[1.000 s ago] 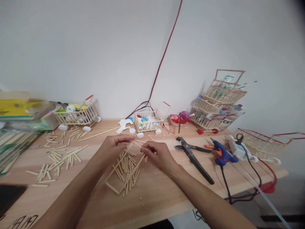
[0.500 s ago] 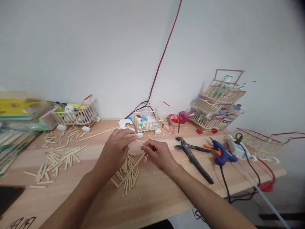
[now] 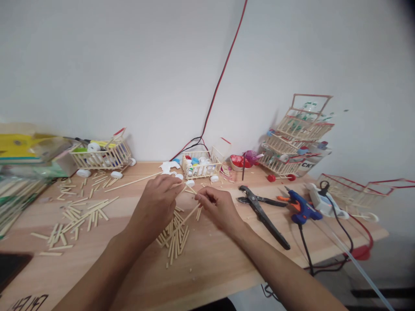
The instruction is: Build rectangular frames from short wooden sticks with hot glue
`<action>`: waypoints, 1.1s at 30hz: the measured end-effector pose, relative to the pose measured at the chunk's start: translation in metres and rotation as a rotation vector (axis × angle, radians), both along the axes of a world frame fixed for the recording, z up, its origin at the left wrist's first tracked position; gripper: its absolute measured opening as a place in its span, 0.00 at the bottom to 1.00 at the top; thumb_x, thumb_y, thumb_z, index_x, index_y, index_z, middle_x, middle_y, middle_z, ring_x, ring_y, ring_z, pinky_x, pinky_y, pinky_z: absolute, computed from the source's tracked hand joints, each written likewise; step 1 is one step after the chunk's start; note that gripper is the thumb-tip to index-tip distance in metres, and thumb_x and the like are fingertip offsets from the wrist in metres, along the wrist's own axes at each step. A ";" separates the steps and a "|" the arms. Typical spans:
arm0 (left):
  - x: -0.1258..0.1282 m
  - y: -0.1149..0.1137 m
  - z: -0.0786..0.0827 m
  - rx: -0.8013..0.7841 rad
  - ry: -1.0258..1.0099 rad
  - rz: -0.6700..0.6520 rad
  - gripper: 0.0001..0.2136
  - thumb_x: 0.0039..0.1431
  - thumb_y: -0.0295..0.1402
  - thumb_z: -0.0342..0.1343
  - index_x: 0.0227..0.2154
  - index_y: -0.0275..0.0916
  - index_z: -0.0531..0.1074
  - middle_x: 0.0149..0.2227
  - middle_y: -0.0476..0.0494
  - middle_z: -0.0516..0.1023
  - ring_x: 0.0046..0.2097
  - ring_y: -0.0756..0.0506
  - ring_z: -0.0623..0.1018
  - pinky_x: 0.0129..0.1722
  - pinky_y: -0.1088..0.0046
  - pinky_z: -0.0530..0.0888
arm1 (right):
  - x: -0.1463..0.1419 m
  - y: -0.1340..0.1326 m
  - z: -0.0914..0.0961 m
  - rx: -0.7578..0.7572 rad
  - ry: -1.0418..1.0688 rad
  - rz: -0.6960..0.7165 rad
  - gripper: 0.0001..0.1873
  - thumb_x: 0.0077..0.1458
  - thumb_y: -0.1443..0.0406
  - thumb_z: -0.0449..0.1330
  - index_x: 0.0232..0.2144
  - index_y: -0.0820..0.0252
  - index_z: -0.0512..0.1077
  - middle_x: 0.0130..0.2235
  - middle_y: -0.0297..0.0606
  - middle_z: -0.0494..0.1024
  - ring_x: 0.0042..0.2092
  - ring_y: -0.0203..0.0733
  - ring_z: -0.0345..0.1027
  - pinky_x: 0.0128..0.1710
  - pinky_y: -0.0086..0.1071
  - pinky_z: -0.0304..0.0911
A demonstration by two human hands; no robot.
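Note:
My left hand is closed over the middle of the table, fingers bent, with the end of a thin wooden stick showing at its fingertips. Opposite it, my right hand pinches between thumb and finger the upper end of another wooden stick, which slants down to the left. Part of these sticks is hidden behind my left hand. Beneath lies a loose pile of short cut sticks. A white round cap rests just past my left fingertips.
Black pliers and a blue glue gun lie to the right, near a white power strip. Small stick carts, one with caps, stand along the wall; several are stacked. More cut sticks lie left.
My right hand has shifted slightly up and to the right with its stick. My left hand has turned a little, and a stick end now shows at its fingertips.

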State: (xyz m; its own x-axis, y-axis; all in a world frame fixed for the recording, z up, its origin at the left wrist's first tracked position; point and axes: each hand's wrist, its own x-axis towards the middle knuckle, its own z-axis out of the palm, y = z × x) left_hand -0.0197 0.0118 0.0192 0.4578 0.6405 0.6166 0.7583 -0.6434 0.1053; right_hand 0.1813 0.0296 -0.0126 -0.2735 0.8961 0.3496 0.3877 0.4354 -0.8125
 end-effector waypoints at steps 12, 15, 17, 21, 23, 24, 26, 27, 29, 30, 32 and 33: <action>-0.004 0.007 -0.009 -0.039 -0.126 -0.031 0.23 0.45 0.13 0.44 0.41 0.33 0.76 0.40 0.40 0.80 0.45 0.42 0.75 0.46 0.59 0.73 | -0.001 -0.002 -0.001 0.016 -0.069 0.055 0.10 0.57 0.61 0.58 0.28 0.60 0.73 0.23 0.29 0.69 0.24 0.30 0.56 0.25 0.24 0.50; -0.004 0.006 -0.007 -0.040 -0.176 -0.047 0.23 0.45 0.13 0.44 0.40 0.34 0.76 0.40 0.40 0.80 0.45 0.43 0.76 0.45 0.62 0.74 | -0.001 -0.003 -0.001 0.019 -0.094 0.076 0.10 0.57 0.61 0.58 0.28 0.60 0.73 0.23 0.29 0.69 0.25 0.30 0.55 0.25 0.24 0.50; -0.003 0.005 -0.006 -0.021 -0.180 -0.057 0.22 0.46 0.13 0.44 0.40 0.33 0.76 0.40 0.40 0.80 0.45 0.43 0.76 0.46 0.62 0.74 | -0.001 -0.003 -0.001 0.022 -0.114 0.088 0.10 0.58 0.61 0.57 0.28 0.60 0.73 0.23 0.29 0.69 0.25 0.30 0.56 0.25 0.24 0.50; 0.000 0.003 -0.007 0.028 -0.102 -0.066 0.20 0.50 0.14 0.45 0.43 0.32 0.74 0.43 0.38 0.78 0.48 0.40 0.73 0.47 0.57 0.72 | -0.001 -0.001 -0.001 0.026 -0.117 0.074 0.10 0.58 0.62 0.57 0.28 0.60 0.72 0.23 0.29 0.69 0.25 0.30 0.56 0.25 0.24 0.50; 0.001 0.002 -0.006 0.044 -0.044 -0.055 0.20 0.52 0.14 0.46 0.45 0.32 0.73 0.45 0.37 0.78 0.49 0.39 0.72 0.48 0.55 0.71 | -0.001 0.000 -0.002 0.022 -0.111 0.057 0.10 0.57 0.62 0.57 0.27 0.60 0.72 0.22 0.29 0.69 0.25 0.30 0.56 0.25 0.24 0.50; 0.001 0.001 -0.005 0.054 -0.018 -0.045 0.19 0.53 0.15 0.46 0.45 0.32 0.73 0.45 0.37 0.77 0.50 0.38 0.71 0.48 0.55 0.70 | -0.001 0.000 -0.003 0.021 -0.110 0.047 0.10 0.57 0.62 0.58 0.27 0.60 0.73 0.22 0.29 0.69 0.24 0.30 0.56 0.24 0.24 0.49; 0.001 0.000 -0.004 0.082 0.020 -0.020 0.18 0.54 0.15 0.46 0.44 0.31 0.73 0.46 0.36 0.77 0.50 0.37 0.70 0.48 0.54 0.70 | -0.001 0.002 -0.005 0.019 -0.107 0.031 0.10 0.57 0.62 0.58 0.27 0.60 0.73 0.22 0.29 0.68 0.24 0.30 0.55 0.24 0.24 0.49; 0.001 0.000 -0.003 0.099 0.030 -0.007 0.17 0.54 0.16 0.47 0.44 0.31 0.73 0.45 0.36 0.77 0.49 0.37 0.70 0.48 0.54 0.70 | -0.001 0.002 -0.006 0.020 -0.105 0.023 0.10 0.57 0.62 0.58 0.27 0.60 0.73 0.22 0.29 0.68 0.24 0.30 0.55 0.24 0.24 0.49; 0.002 -0.002 -0.002 0.125 0.044 0.012 0.16 0.54 0.16 0.48 0.43 0.30 0.73 0.45 0.35 0.77 0.48 0.37 0.70 0.47 0.54 0.70 | -0.001 0.002 -0.007 0.018 -0.096 0.007 0.10 0.57 0.62 0.58 0.27 0.60 0.73 0.22 0.29 0.69 0.24 0.30 0.56 0.24 0.24 0.49; 0.002 -0.002 -0.001 0.131 0.049 0.014 0.15 0.54 0.16 0.48 0.43 0.30 0.73 0.45 0.35 0.77 0.48 0.37 0.70 0.48 0.54 0.69 | -0.001 0.002 -0.007 0.016 -0.088 0.000 0.09 0.57 0.62 0.58 0.27 0.60 0.73 0.22 0.29 0.69 0.24 0.30 0.56 0.24 0.24 0.49; 0.003 -0.002 -0.001 0.122 0.057 0.007 0.15 0.53 0.16 0.49 0.42 0.29 0.73 0.44 0.35 0.77 0.48 0.37 0.70 0.47 0.54 0.70 | -0.001 0.002 -0.007 0.015 -0.066 -0.012 0.09 0.57 0.62 0.58 0.27 0.60 0.73 0.22 0.29 0.70 0.25 0.30 0.58 0.25 0.24 0.50; 0.003 -0.002 -0.001 0.112 0.057 0.003 0.15 0.53 0.16 0.49 0.42 0.29 0.74 0.44 0.35 0.77 0.48 0.37 0.70 0.47 0.55 0.70 | -0.001 0.002 -0.006 0.017 -0.054 -0.017 0.09 0.57 0.62 0.57 0.27 0.60 0.73 0.22 0.29 0.71 0.25 0.31 0.58 0.25 0.24 0.50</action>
